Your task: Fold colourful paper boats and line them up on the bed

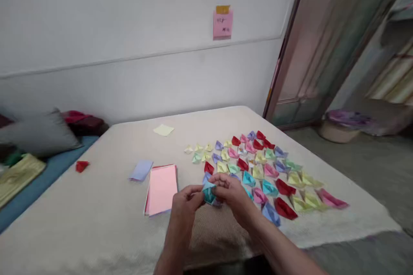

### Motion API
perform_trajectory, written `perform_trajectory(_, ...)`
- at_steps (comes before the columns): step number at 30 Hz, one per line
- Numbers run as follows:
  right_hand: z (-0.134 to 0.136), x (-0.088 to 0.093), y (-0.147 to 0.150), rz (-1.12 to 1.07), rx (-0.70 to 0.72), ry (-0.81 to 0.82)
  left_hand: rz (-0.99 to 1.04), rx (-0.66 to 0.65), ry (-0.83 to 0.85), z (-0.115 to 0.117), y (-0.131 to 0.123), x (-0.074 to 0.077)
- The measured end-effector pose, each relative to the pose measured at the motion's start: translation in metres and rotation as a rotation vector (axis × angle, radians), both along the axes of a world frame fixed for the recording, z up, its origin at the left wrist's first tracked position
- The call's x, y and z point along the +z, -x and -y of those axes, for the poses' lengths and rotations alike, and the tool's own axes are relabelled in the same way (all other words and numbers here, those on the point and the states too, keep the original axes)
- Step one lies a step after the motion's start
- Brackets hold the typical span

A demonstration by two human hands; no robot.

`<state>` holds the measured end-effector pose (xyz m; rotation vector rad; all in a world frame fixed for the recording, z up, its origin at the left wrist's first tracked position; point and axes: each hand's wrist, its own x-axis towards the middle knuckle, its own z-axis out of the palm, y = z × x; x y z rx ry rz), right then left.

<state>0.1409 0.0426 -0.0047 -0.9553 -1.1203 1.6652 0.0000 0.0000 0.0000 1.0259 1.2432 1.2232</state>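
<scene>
Both my hands meet over the near edge of a cloth-covered table (97, 232). My left hand (184, 203) and my right hand (232, 193) pinch a small teal folded paper (209, 193) between their fingertips. Just beyond them lies a spread of several folded paper boats (258, 167) in red, yellow, green, blue, pink and purple. A stack of pink paper sheets (161, 188) lies flat to the left of my left hand.
A loose lilac sheet (141, 170), a pale yellow sheet (163, 129) and a single red folded piece (81, 166) lie on the table. Cushions (38, 135) sit at the far left. A pink note (222, 23) hangs on the wall. A doorway opens at the right.
</scene>
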Motion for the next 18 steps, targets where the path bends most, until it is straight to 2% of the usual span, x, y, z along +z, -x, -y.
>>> perform_trajectory(3, 0.000, 0.001, -0.003, -0.015, 0.029, -0.015, 0.007, -0.049, 0.047, -0.003, 0.002, -0.004)
perform_trajectory(6, -0.002, -0.001, -0.004, 0.021, 0.100, -0.021, -0.061, -0.045, 0.055, -0.005, 0.004, -0.007)
perform_trajectory(9, -0.003, -0.005, -0.002, 0.077, 0.136, -0.055, -0.231, 0.005, 0.010, -0.005, 0.002, -0.009)
perform_trajectory(13, -0.001, -0.007, 0.000, 0.142, 0.071, -0.145, -0.464, 0.051, -0.049, -0.004, -0.004, -0.008)
perform_trajectory(18, -0.001, -0.007, 0.000, 0.129, 0.065, -0.131, -0.423, 0.031, -0.005, -0.004, -0.007, -0.007)
